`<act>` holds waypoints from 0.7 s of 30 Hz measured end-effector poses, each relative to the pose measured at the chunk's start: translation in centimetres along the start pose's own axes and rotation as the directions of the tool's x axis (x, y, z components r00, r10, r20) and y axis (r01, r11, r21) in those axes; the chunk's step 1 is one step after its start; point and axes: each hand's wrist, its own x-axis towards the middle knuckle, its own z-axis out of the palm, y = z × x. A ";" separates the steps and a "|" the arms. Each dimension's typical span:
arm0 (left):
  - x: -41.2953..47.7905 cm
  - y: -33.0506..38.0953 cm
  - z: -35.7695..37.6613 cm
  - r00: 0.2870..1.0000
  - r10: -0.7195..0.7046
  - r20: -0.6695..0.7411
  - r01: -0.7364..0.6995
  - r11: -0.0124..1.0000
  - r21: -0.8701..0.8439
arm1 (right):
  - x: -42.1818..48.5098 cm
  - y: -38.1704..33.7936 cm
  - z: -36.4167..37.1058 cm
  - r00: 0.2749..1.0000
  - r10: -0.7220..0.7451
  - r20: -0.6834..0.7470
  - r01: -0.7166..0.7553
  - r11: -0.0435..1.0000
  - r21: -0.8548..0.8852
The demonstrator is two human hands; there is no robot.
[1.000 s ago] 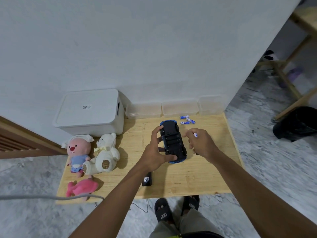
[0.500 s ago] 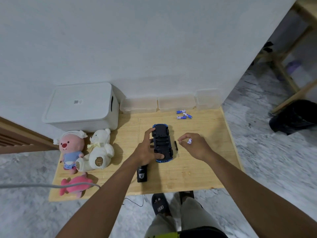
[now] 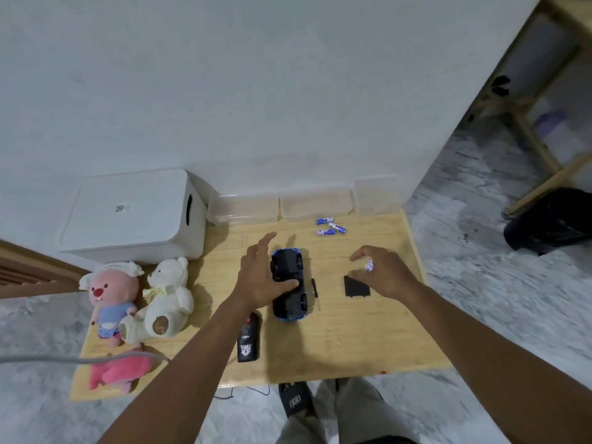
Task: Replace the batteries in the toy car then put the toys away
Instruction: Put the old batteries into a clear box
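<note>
Left hand point(image 3: 260, 277) spread, thumb on upturned toy car point(image 3: 288, 285); right hand point(image 3: 382, 275) pinching a battery point(image 3: 369, 264) beside the cover point(image 3: 356, 286).

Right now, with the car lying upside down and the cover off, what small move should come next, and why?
Probably bring the right hand over to the toy car and seat the small battery it holds. The black cover already lies on the table and the left hand steadies the car, underside up.
</note>
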 end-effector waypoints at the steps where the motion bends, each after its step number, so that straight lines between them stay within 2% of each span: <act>1: 0.9 1.3 0.1 0.997 0.046 -0.059 -0.043 0.998 0.049 | 0.6 0.4 -1.4 0.999 0.000 -0.045 -0.001 1.000 -0.018; 4: 3.8 6.9 1.5 0.972 0.195 -0.130 -0.185 0.979 0.084 | 2.5 2.3 -5.0 0.986 -0.002 -0.169 -0.003 0.999 -0.034; 9: 9.4 13.5 6.3 0.946 0.321 -0.052 -0.312 0.941 0.132 | 6.1 5.5 -9.1 0.978 0.051 -0.205 -0.049 0.999 0.016; 12: 12.8 15.3 9.2 0.950 0.311 -0.012 -0.303 0.932 0.198 | 8.8 7.1 -10.2 0.978 0.084 -0.194 -0.081 0.996 0.023; 15: 16.1 14.9 11.9 0.945 0.328 -0.001 -0.306 0.883 0.355 | 11.0 7.9 -10.5 0.978 0.069 -0.196 -0.065 0.998 0.027; 17: 17.8 14.2 13.4 0.927 0.374 -0.029 -0.316 0.819 0.478 | 12.3 8.1 -10.6 0.979 0.049 -0.196 -0.047 0.999 0.015; 21: 18.6 14.1 14.9 0.876 0.463 -0.136 -0.308 0.755 0.579 | 13.9 8.3 -10.0 0.973 0.005 -0.230 -0.012 1.000 -0.027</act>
